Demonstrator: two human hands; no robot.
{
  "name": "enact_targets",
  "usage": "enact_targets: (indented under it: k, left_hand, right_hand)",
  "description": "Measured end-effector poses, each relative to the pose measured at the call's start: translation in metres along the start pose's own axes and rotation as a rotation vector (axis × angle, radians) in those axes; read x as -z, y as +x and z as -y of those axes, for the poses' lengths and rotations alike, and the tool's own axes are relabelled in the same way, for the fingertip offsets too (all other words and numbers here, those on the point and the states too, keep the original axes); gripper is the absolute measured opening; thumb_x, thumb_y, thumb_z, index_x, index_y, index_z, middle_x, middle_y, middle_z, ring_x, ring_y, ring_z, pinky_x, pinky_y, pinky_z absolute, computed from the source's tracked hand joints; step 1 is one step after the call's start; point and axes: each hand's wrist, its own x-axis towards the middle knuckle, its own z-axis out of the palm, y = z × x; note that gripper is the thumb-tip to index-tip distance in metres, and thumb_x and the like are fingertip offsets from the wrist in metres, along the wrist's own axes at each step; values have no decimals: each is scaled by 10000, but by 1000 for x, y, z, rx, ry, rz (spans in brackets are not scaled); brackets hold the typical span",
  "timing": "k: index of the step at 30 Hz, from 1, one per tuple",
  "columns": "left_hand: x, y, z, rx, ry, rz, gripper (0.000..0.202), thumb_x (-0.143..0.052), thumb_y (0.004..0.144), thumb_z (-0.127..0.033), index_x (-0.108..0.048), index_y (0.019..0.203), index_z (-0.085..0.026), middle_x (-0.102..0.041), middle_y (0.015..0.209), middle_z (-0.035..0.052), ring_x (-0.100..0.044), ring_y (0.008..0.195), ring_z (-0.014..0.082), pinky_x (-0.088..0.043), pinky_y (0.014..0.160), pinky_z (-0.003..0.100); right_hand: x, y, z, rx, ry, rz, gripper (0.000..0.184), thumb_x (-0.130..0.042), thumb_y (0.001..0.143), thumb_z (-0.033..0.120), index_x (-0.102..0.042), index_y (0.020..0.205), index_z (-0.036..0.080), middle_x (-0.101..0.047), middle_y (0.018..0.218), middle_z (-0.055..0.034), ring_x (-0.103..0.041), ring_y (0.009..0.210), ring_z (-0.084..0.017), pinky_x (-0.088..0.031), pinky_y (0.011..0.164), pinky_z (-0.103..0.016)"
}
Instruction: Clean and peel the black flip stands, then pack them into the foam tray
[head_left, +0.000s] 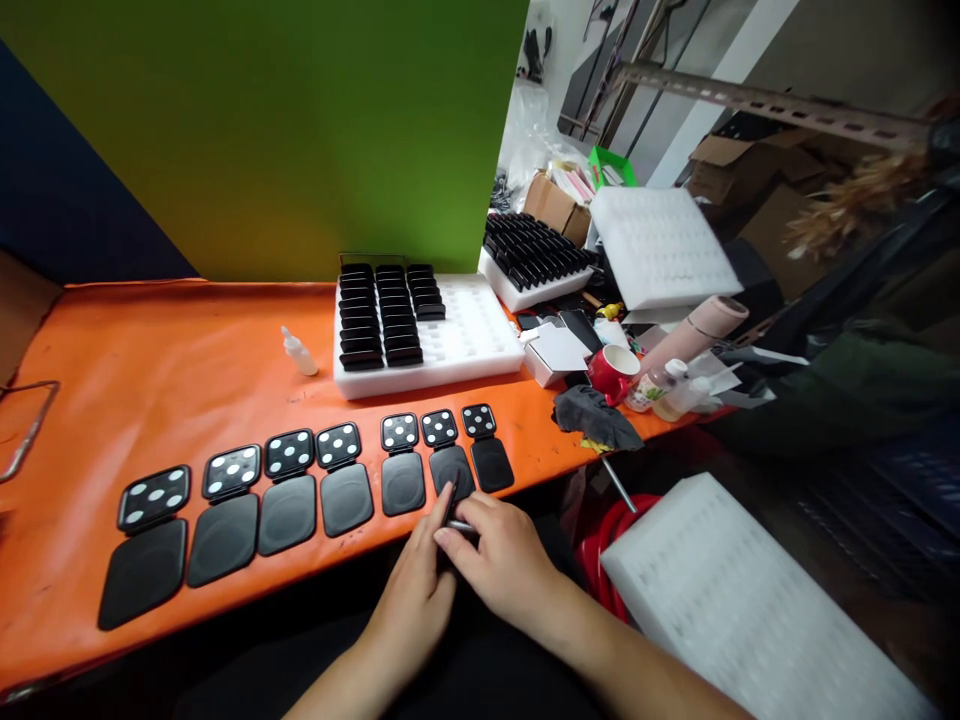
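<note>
Both my hands meet at the table's front edge, low in the middle of the view. My left hand is closed round a slim dark piece that stands up past its fingertips; its kind I cannot make out. Between thumb and fingers, my right hand pinches a thin grey rod against that piece. Just beyond the fingers lies an opened black compact-like case, one of several in a row. Their upper halves show white round dots, as on the leftmost case.
A white foam tray holds rows of black cases upright. Left of it a small white dropper bottle stands tilted. A red mug, a pink flask and a grey cloth crowd the right. White foam lies lower right.
</note>
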Motion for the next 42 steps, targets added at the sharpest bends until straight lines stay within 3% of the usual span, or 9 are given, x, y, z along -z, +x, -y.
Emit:
enact_targets:
  k: [6, 13, 21, 28, 35, 42]
  left_hand:
    - [1, 1, 2, 42, -69, 18, 663, -369, 778, -70, -163, 1379, -260, -272, 1420, 43, -280, 1277, 213, -240, 1051, 421]
    - [0, 1, 3, 33, -65, -7, 669, -380, 760, -58, -198, 1372, -256, -257, 1426, 39, -242, 1294, 206, -194, 1067, 416]
    - [-3, 3, 5, 75, -135, 37, 701, -388, 770, -70, -109, 1386, -256, -212, 1443, 37, -231, 1297, 209, -227, 1058, 400]
    - [-3, 4, 7, -15, -46, 15, 686, -356, 754, -32, -176, 1376, -255, -258, 1426, 38, -213, 1304, 188, -165, 1075, 418]
    - [-2, 4, 9, 47, -53, 29, 681, -371, 768, -62, -148, 1382, -251, -279, 1416, 51, -299, 1268, 205, -238, 1051, 410]
    - [-2, 4, 8, -12, -12, 44, 721, -350, 724, -7, -167, 1379, -244, -251, 1429, 31, -222, 1301, 177, -168, 1080, 393]
  right_hand:
    - [-8, 3, -6, 8, 84, -10, 185, -490, 844, 311, -534, 722, 180, -551, 734, 13, -509, 686, -103, -337, 606, -200]
    - [-5, 3, -5, -16, -62, 25, 203, -464, 853, 354, -556, 783, 188, -581, 794, -3, -532, 730, -127, -335, 622, -223]
    - [-14, 3, -9, -54, 29, -17, 174, -487, 835, 325, -549, 749, 187, -573, 745, 6, -528, 691, -113, -330, 604, -205]
    - [-9, 0, -10, -38, -40, 58, 196, -436, 869, 332, -562, 814, 192, -610, 817, -16, -558, 749, -139, -342, 637, -228]
    - [-17, 2, -11, -28, -26, 7, 216, -451, 859, 324, -548, 722, 187, -593, 745, 5, -530, 665, -110, -314, 580, -213]
    - [-7, 4, -16, -8, -58, 78, 223, -441, 866, 356, -577, 833, 183, -616, 830, -28, -559, 761, -142, -346, 649, -227]
